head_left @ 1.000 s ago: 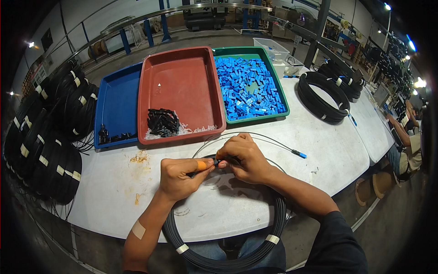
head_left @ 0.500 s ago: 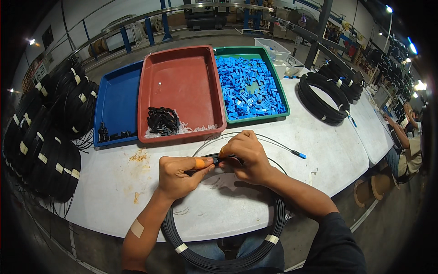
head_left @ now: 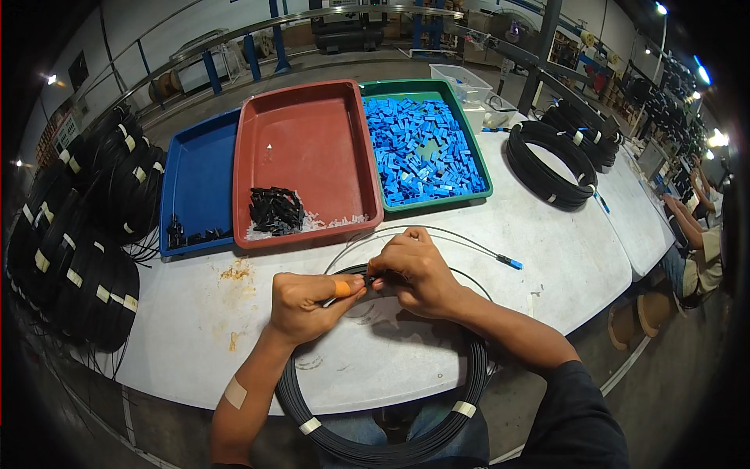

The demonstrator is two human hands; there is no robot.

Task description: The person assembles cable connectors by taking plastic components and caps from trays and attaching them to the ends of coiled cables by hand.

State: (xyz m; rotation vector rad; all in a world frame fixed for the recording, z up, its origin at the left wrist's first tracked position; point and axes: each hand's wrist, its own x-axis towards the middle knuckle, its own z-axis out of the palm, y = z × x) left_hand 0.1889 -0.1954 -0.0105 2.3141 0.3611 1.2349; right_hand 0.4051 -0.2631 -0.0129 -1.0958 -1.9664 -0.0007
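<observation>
My left hand (head_left: 308, 301), orange tape round its thumb, pinches a small black connector part (head_left: 369, 280) at its fingertips. Opposite it, my right hand (head_left: 418, 273) closes its thumb and fingers on the same part; the fingers hide most of it. Below both hands lies a coil of black cable (head_left: 289, 383), banded with pale tape, partly on the table and partly over my lap. A thin loose cable loops out behind my hands and ends in a blue connector (head_left: 509, 262) on the table to the right.
Behind my hands stand a blue tray (head_left: 199, 172) and a red tray (head_left: 305, 148) with black parts, plus a green tray (head_left: 488, 184) full of blue connectors. Cable coils pile up at the left (head_left: 86, 289) and right (head_left: 551, 164). Another person (head_left: 707, 250) sits far right.
My right hand has shifted slightly down and left, its fingers drawn closer round the small part. My left hand keeps nearly the same place. The view has shifted slightly.
</observation>
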